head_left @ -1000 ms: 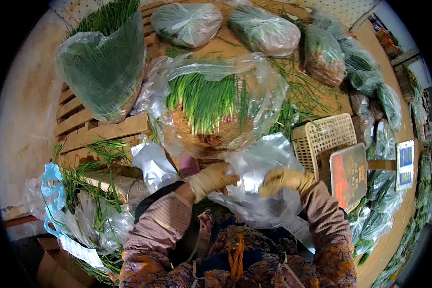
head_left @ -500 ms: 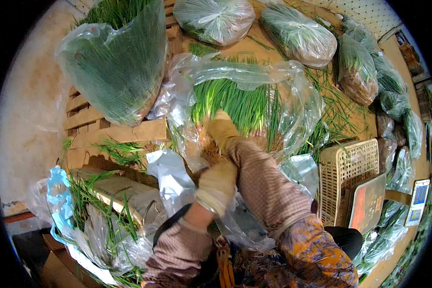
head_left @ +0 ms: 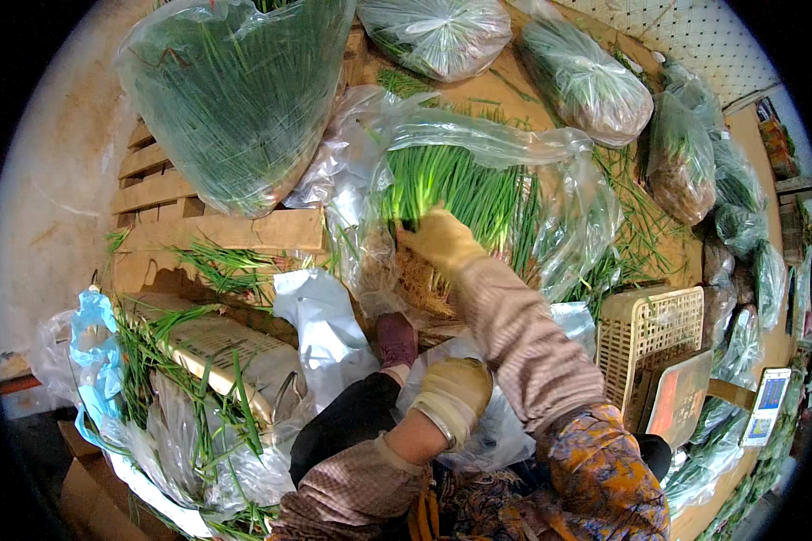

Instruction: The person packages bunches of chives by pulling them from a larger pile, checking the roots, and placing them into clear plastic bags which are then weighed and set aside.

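Slender green onions [head_left: 485, 194] with brown roots [head_left: 415, 279] lie in an opened clear plastic bag [head_left: 573, 212] in front of me. My right hand [head_left: 442, 239], in a tan glove, is closed over a bunch at the left of the pile, where stems meet roots. Its palm side is hidden. My left hand [head_left: 456, 392], gloved too, is curled near my lap, beside clear plastic. Its fingertips are turned under, so whatever they may hold is hidden.
A big bag of green onions [head_left: 235, 108] stands on a wooden pallet [head_left: 226, 233] at left. Filled bags [head_left: 595, 90] line the far and right sides. At right are a cream plastic basket [head_left: 650, 320] and a scale [head_left: 679, 392]; at lower left, a carton [head_left: 230, 352] and loose stalks.
My left hand has drawn back from the roots toward my lap. My right hand stays at the green onions, shifted slightly right in view. A dark shoe now shows below the bag.
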`<state>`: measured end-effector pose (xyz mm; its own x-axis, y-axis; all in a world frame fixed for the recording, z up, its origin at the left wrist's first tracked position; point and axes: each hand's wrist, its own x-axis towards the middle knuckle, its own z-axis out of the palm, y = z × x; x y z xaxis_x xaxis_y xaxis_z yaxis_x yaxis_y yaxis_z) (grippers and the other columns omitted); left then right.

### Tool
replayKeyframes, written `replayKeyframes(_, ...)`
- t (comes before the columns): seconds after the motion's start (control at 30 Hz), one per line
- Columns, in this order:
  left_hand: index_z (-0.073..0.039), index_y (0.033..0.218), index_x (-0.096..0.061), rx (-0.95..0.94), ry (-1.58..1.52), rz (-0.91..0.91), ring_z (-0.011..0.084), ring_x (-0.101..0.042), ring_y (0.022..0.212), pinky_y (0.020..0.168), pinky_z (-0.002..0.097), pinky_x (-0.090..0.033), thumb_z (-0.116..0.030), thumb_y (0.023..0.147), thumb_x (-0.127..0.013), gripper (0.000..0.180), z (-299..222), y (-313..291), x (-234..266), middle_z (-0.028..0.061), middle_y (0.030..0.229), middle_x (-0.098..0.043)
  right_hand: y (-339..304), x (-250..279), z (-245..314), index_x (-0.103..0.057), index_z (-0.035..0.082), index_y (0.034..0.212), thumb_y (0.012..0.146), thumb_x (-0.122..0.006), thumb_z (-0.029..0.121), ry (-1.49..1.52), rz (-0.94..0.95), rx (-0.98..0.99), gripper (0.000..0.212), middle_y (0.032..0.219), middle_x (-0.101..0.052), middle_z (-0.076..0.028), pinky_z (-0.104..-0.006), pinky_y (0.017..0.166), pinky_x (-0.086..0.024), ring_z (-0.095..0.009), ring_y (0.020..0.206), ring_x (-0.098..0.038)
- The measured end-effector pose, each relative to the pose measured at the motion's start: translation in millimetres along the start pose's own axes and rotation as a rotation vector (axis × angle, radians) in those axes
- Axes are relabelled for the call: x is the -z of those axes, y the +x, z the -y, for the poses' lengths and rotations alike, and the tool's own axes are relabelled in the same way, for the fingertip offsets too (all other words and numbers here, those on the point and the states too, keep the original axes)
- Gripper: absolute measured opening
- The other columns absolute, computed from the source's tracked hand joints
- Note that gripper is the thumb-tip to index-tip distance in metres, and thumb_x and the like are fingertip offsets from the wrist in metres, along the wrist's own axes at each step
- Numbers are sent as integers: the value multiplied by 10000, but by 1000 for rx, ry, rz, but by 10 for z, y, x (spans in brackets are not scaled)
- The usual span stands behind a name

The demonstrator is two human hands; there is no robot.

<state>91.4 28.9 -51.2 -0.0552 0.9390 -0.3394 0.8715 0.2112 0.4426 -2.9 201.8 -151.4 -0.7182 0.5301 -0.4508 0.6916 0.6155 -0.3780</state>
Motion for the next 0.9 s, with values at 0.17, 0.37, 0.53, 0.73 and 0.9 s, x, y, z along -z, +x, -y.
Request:
replayKeyframes(0.17,-126,998,-620,105,-29,193,249,-602,820,694,351,-472,-305,766,-529,307,4,-50,256,90,931,-618,268,-130,308,29,-106,1307,733,-586,471,-181,47,-309,1019,1366,-206,-208,-318,862,-424,-298,1100,-438)
replayKeyframes(0.37,-118,832,-678,-81,11,337,232,-604,836,653,357,-469,-217,632,-662,224,-19,-101,198,59,880,-643,125,-255,103,14,3,1348,827,-454,438,-146,358,-303,824,1352,-294,-169,-381,1060,-73,-229,1206,-380)
replayKeyframes(0.53,-112,820,-681,-128,53,209,251,-609,813,663,365,-472,-199,671,-609,187,-15,-96,166,81,856,-646,428,-390,-166,-257,80,1333,860,-311,485,-364,669,-308,625,1292,-412,-54,-450,1052,-3,-196,1172,-426)
replayKeyframes(0.73,-64,726,-611,9,-245,-133,299,-600,684,589,392,-477,-163,702,-528,131,118,-80,16,131,729,-607,129,-127,-244,-584,-12,1044,808,-549,284,0,299,-215,380,1062,-570,-161,-292,780,-473,-237,914,-578)
replayKeyframes(0.9,-33,892,-554,84,-265,-54,337,-595,704,607,420,-474,-134,730,-493,201,28,43,128,166,759,-606,-456,469,-505,-568,-83,884,764,-513,95,1004,212,-194,222,822,-605,-187,-305,623,-507,-231,728,-613)
